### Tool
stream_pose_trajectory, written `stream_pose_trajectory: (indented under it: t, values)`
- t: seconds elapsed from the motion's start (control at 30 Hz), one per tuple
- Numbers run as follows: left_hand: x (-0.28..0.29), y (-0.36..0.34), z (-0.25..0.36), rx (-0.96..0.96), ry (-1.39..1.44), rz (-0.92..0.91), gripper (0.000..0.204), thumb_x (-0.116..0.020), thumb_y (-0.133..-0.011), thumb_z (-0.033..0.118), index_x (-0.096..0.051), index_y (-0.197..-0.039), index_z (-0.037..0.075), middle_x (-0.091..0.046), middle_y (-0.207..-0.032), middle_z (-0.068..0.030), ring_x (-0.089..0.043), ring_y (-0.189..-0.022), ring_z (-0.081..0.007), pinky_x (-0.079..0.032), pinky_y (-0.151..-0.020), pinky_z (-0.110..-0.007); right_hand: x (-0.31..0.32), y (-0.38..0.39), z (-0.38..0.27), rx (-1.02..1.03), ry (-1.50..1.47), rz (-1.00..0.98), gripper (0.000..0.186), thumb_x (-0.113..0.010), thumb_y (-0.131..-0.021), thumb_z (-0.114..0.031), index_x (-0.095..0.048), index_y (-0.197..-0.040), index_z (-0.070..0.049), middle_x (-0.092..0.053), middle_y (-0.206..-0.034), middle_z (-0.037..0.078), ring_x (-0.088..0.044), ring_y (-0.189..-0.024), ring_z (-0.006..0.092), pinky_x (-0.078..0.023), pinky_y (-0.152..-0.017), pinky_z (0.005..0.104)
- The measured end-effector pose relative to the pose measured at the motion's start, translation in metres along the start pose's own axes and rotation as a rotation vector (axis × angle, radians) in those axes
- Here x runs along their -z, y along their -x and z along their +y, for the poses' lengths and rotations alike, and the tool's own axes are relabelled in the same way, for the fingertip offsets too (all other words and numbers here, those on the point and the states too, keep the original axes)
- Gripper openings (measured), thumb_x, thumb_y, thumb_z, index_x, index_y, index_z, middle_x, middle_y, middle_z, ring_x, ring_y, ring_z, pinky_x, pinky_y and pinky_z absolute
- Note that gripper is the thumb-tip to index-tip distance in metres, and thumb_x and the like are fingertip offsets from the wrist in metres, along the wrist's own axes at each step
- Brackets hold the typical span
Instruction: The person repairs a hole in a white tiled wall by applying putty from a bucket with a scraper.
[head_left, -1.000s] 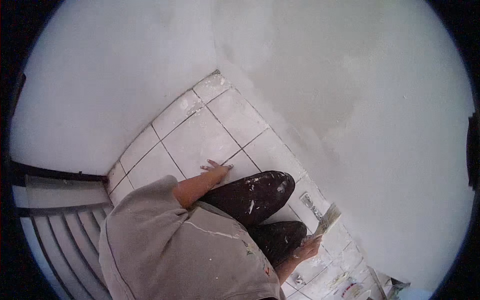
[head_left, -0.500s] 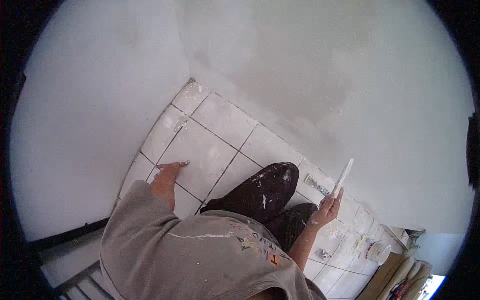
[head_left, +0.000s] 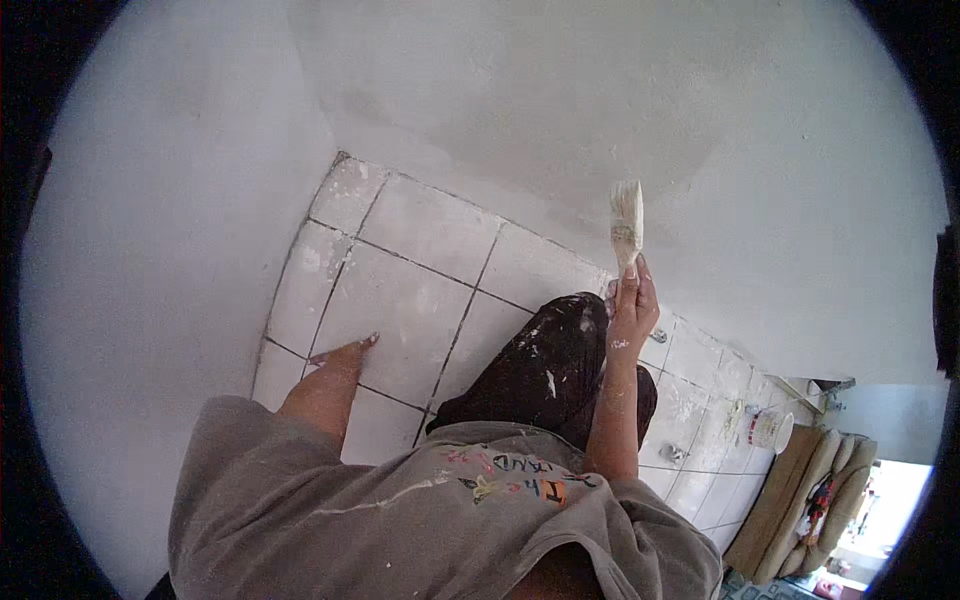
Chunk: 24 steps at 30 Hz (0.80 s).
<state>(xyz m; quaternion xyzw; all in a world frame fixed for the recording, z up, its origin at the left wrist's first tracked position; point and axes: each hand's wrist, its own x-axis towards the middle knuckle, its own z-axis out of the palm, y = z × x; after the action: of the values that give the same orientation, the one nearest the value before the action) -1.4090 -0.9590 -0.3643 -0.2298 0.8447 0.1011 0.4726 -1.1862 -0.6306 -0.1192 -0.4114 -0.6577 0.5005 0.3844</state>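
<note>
A paintbrush [head_left: 627, 212] with pale, paint-caked bristles points up toward the wall from my right hand [head_left: 634, 310], whose fingers are closed round its handle. White smears mark that hand's skin. The bristles show in front of the wall [head_left: 560, 110], which has a darker, damp-looking patch; whether they touch it I cannot tell. Over on the left, my left hand [head_left: 345, 353] is at the tiled floor [head_left: 400, 300], fingers apart and with nothing visible in it. Contact with the tiles is hard to make out.
My bent knee [head_left: 545, 360] in dark, paint-spotted trousers is between the hands. Beyond my right forearm lie a small metallic thing [head_left: 658, 336] and a small grey lump [head_left: 674, 452]. A white bucket [head_left: 770, 430] stands farther right, near brown cushions [head_left: 800, 500]. A second wall [head_left: 160, 250] rises at left.
My right hand has moved up and left with the paintbrush, which now shows its broad side. My left hand stays low by the floor. The view has shifted slightly.
</note>
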Motion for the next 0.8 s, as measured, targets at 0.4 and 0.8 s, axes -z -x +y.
stream_pose_trajectory:
  t: [0.4,0.8]
  values:
    - [0.003,0.029,0.025,-0.05,-0.107,-0.147,0.147,-0.082,-0.054,0.058,0.022,-0.142,0.004,0.021,-0.146,-0.0322,0.007,-0.135,-0.0554,-0.009,-0.109,-0.064,-0.036,-0.034,-0.004,-0.06,-0.118,0.112,0.032,-0.056,-0.095,-0.028,-0.061,-0.108,0.001,-0.048,-0.062,-0.002,-0.039,-0.049,0.0033,-0.03,-0.042,0.0188]
    - [0.022,0.039,0.019,-0.069,-0.149,-0.319,0.148,-0.082,-0.053,0.059,0.022,-0.142,0.003,0.021,-0.146,-0.0324,0.008,-0.134,-0.0557,-0.009,-0.108,-0.065,-0.016,-0.006,0.005,-0.012,-0.205,0.179,0.034,-0.054,-0.096,-0.027,-0.059,-0.108,0.004,-0.049,-0.065,0.001,-0.041,-0.052,0.0047,-0.031,-0.043,0.0198]
